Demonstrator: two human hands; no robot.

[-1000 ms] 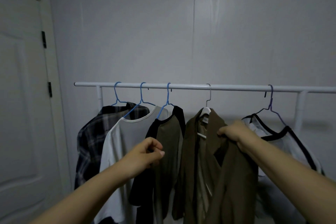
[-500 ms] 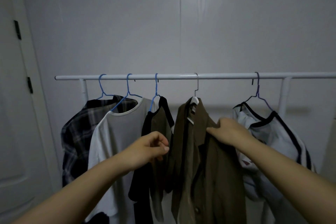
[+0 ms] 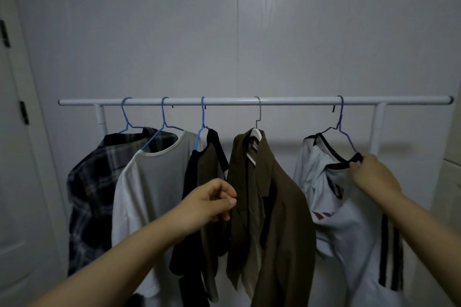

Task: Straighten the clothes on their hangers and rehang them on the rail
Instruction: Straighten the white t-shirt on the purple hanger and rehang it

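I have my right hand (image 3: 374, 177) up at the black-trimmed neckline of the white shirt (image 3: 349, 219), fingertips pinching the collar just below the end of its purple hanger (image 3: 345, 137), which is hooked on the rail (image 3: 249, 101) above the hand. The shirt sits crooked and bunched toward my left hand. My left hand (image 3: 212, 200) is loosely curled with thumb against forefinger, right at the front edge of the brown jacket (image 3: 274, 207); I cannot tell whether it actually grips cloth or just rests there.

The risk I see: if I tug the collar sideways, the thin wire hanger could swing or lift off the rail and drop the shirt. Pulling on the trim alone could also slide the neckline off the hanger's arm instead of centring it. And if my left hand is holding the jacket, any drag there could skew it on its white hanger (image 3: 255, 142), just above that hand
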